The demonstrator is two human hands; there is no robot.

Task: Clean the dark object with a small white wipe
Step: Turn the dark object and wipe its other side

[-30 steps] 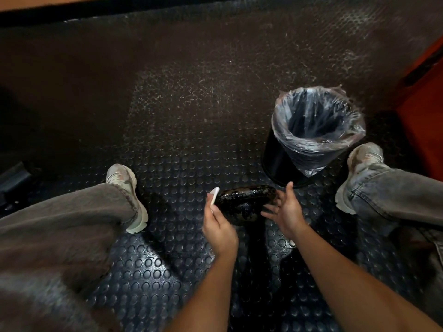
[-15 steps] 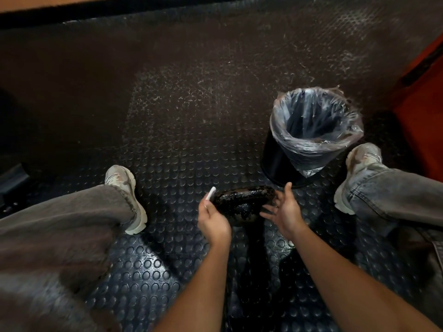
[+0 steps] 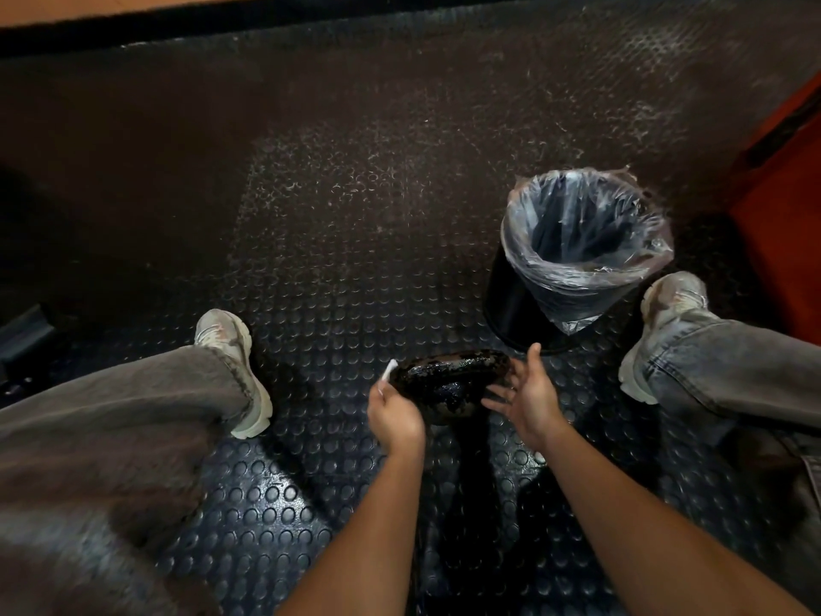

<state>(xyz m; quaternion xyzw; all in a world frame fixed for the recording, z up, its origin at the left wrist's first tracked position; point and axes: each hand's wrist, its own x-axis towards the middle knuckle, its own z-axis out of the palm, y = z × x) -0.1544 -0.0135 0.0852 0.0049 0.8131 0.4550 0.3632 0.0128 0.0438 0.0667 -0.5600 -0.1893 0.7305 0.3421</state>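
White wipe (image 3: 390,370) beside dark object (image 3: 448,379)

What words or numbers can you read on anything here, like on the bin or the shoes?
None can be read.
Bin and its plastic liner: no text shows.
Shoes: no brand or label shows.
White wipe in the left hand: blank.
Dark object by the open right hand: only glossy patches, no letters.

A dark rubber floor (image 3: 346,269) with raised round studs fills the view, scuffed pale farther off; a black bin (image 3: 515,304) lined with a clear plastic bag (image 3: 577,277) stands at right; an orange surface (image 3: 782,242) borders the right edge; a tan strip (image 3: 111,6) runs along the top.
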